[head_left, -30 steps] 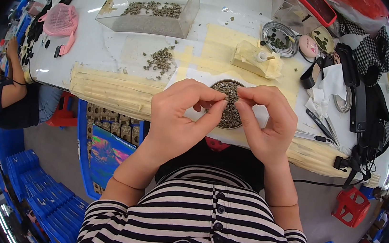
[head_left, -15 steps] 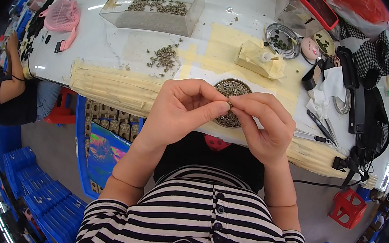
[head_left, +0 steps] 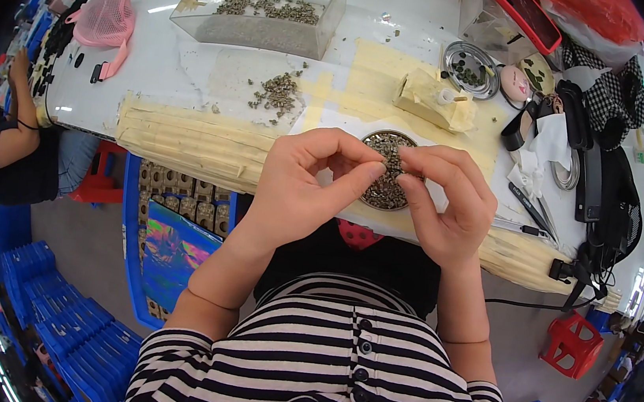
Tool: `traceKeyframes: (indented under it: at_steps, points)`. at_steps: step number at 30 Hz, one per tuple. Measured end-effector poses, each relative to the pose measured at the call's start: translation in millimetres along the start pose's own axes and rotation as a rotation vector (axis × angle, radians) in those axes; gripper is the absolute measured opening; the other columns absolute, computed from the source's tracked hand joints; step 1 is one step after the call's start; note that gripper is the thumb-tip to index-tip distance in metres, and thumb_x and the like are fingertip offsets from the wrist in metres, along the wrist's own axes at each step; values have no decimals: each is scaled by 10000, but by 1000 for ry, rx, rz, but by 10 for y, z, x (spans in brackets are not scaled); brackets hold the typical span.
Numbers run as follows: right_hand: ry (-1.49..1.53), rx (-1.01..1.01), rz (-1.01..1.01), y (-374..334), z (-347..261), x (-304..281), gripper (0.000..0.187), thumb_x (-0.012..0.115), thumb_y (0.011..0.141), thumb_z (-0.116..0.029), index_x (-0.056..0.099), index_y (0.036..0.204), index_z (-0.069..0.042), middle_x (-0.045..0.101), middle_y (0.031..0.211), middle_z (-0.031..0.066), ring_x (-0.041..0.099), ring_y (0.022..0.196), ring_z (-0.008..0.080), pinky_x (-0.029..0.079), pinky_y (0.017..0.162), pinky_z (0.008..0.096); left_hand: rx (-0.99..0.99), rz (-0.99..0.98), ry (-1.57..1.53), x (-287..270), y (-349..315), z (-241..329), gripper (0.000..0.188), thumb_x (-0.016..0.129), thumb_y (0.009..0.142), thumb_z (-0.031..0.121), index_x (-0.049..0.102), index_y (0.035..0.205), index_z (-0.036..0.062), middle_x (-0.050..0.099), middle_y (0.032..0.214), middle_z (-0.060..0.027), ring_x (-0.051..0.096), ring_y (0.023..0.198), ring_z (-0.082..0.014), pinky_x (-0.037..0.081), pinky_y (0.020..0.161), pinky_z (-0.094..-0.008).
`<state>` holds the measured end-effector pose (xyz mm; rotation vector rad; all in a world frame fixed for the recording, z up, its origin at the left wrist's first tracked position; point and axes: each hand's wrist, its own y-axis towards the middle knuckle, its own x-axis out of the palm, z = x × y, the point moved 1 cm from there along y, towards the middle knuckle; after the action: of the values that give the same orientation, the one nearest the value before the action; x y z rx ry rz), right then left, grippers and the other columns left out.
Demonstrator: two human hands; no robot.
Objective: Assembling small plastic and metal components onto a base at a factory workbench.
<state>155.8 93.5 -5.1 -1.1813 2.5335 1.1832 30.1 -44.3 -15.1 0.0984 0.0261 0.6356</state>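
Observation:
A round dish point(head_left: 367, 136) full of small metal-coloured parts lies on the table in front of me. Over its left side my left hand point(head_left: 300, 183) is pinched at thumb and forefinger; whatever is between the tips is too small to name. My right hand point(head_left: 453, 204) hovers over the dish's right side, its thumb and forefinger slightly apart with nothing visible between them. Both hands partly cover the dish. Farther left, a loose pile of similar small parts point(head_left: 279, 93) rests on the tabletop, and behind it a clear box point(head_left: 257, 37) holds many more.
A tape-wrapped block point(head_left: 425, 101) stands behind the dish. To the right are a clear round dish point(head_left: 466, 55) with dark bits, tweezers point(head_left: 540, 206) and black straps point(head_left: 594, 184). A blue crate point(head_left: 129, 242) sits below the table's padded edge point(head_left: 186, 138). Another person point(head_left: 9, 161) is at far left.
My hands have parted: their fingertips met over the dish before, and now a gap lies between them. The right thumb and forefinger have spread slightly.

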Motion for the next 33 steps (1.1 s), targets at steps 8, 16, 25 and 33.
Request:
traceKeyframes:
  at_steps: [8, 16, 25, 33]
  points:
    - [-66, 145, 279, -201, 85, -472, 140, 650, 887, 50, 700, 1017, 58, 694, 870, 109, 643, 786, 172, 506, 729, 268, 354, 118, 531, -123, 78, 29, 112, 749, 788, -24, 721, 892, 3, 668, 784, -62, 589, 704, -163, 460, 681, -275]
    - [-564, 165, 322, -542, 222, -815, 101, 641, 891, 65, 699, 973, 54, 698, 863, 113, 643, 753, 194, 498, 694, 279, 245, 286, 853, -781, 18, 49, 181, 736, 805, 19, 710, 983, -9, 643, 925, -96, 603, 879, -231, 477, 765, -321]
    - [-733, -19, 260, -494, 198, -684, 147, 663, 840, 97, 707, 971, 46, 666, 805, 107, 603, 655, 176, 475, 599, 265, 232, 187, 807, -862, 72, -85, 120, 723, 813, 7, 685, 923, -23, 639, 846, -93, 605, 757, -207, 486, 700, -302]
    - [-777, 13, 314, -495, 223, -683, 137, 674, 836, 87, 704, 962, 43, 660, 780, 98, 588, 611, 160, 469, 572, 262, 38, 131, 561, -918, 182, 1, 61, 711, 841, 0, 655, 854, -23, 651, 809, -37, 544, 692, -91, 450, 649, -244]
